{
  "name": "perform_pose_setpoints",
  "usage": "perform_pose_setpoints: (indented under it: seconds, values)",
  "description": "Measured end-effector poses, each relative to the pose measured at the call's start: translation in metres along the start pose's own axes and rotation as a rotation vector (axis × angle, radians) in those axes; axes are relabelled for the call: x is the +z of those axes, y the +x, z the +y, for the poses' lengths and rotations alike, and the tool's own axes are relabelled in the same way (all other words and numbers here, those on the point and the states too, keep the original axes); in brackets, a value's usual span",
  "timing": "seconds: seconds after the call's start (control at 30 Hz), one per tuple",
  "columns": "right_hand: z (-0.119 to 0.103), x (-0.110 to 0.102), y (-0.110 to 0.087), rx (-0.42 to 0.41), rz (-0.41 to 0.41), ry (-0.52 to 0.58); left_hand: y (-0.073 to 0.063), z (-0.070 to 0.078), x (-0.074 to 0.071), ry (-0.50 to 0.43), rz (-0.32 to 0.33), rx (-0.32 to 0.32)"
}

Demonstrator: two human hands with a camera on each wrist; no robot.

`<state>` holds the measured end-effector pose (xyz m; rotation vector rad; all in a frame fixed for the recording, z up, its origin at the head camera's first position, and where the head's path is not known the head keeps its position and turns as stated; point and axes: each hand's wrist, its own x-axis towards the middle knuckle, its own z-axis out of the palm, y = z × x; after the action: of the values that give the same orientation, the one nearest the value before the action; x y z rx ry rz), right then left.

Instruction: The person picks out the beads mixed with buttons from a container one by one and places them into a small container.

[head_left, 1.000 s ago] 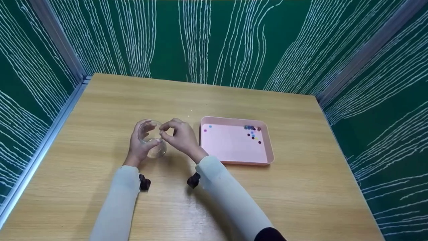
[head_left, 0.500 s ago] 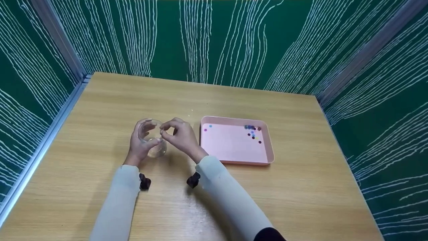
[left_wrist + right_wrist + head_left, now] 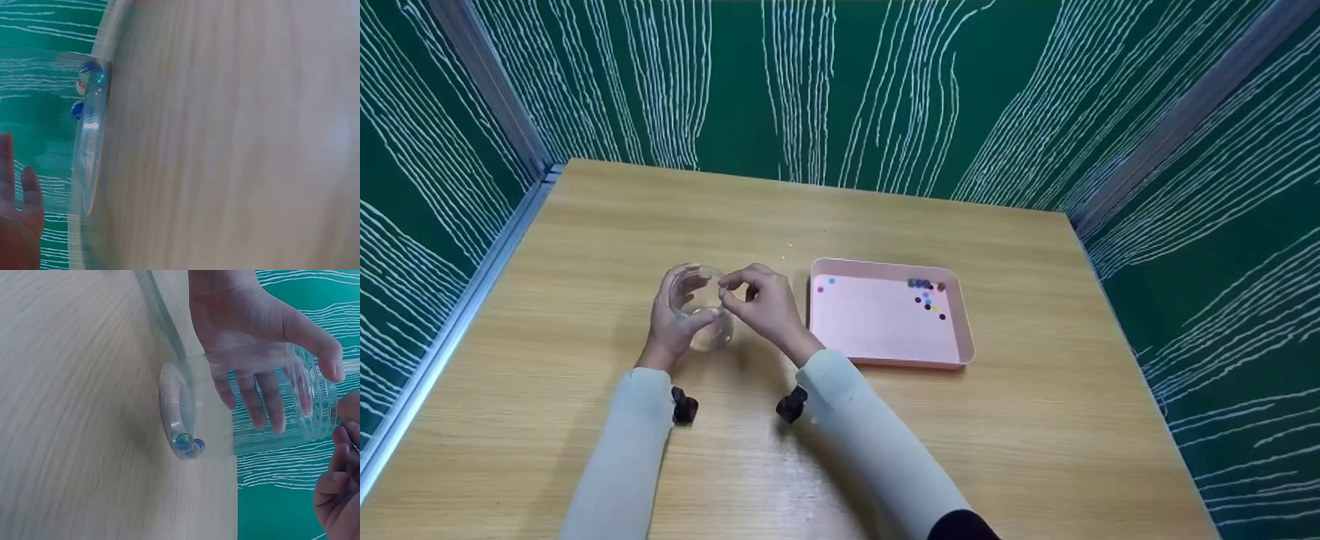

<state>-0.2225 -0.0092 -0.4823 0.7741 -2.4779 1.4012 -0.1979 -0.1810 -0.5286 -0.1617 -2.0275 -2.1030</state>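
My left hand [image 3: 671,322] grips a clear screw-neck jar [image 3: 712,334], thumb on the near side and fingers behind it. Its base is close over the table, and a few glass marbles [image 3: 184,441] lie in the bottom, blue ones [image 3: 77,109] among them. My right hand [image 3: 769,304] is at the jar's mouth, thumb and forefinger brought together right at the rim. In the right wrist view its curled fingers [image 3: 340,478] show beside the threaded neck [image 3: 315,396]. I cannot tell whether a small thing is pinched between those fingertips.
Right of the hands stands a shallow pink tray [image 3: 885,365]. Several marbles [image 3: 919,284] and small coloured beads [image 3: 928,307] lie towards its far right corner, with two more beads [image 3: 820,289] at its left. Green walls [image 3: 870,90] with white lines enclose the wooden table [image 3: 1035,420].
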Motion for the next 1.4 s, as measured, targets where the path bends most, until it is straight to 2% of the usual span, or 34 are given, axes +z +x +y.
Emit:
perform_pose_setpoints:
  seconds: [0.1,0.27,0.4,0.67,0.87,1.0,1.23,1.4]
  values:
    - [0.001,0.001,-0.001,0.012,0.022,-0.014,0.001,-0.003,0.0,-0.007,0.01,0.008]
    - [0.001,0.002,-0.002,0.024,0.04,-0.026,-0.004,0.012,0.004,-0.014,0.016,0.007]
    - [0.001,0.003,-0.002,0.037,0.042,-0.018,-0.004,0.012,0.004,-0.001,0.01,0.003]
    - [0.003,0.005,-0.005,0.073,0.048,-0.021,0.004,-0.016,-0.002,-0.016,0.01,0.025]
    - [0.004,0.006,-0.006,0.096,0.07,0.004,0.005,-0.02,-0.002,0.0,0.024,0.049]
    - [0.005,0.007,-0.007,0.108,0.078,0.046,0.004,-0.015,-0.001,-0.018,0.018,0.037]
    - [0.006,0.006,-0.009,0.124,0.065,0.097,-0.004,0.01,0.003,-0.003,0.007,0.01]
    - [0.008,0.003,-0.013,0.157,0.032,0.07,-0.005,0.013,0.004,-0.039,0.014,-0.001]
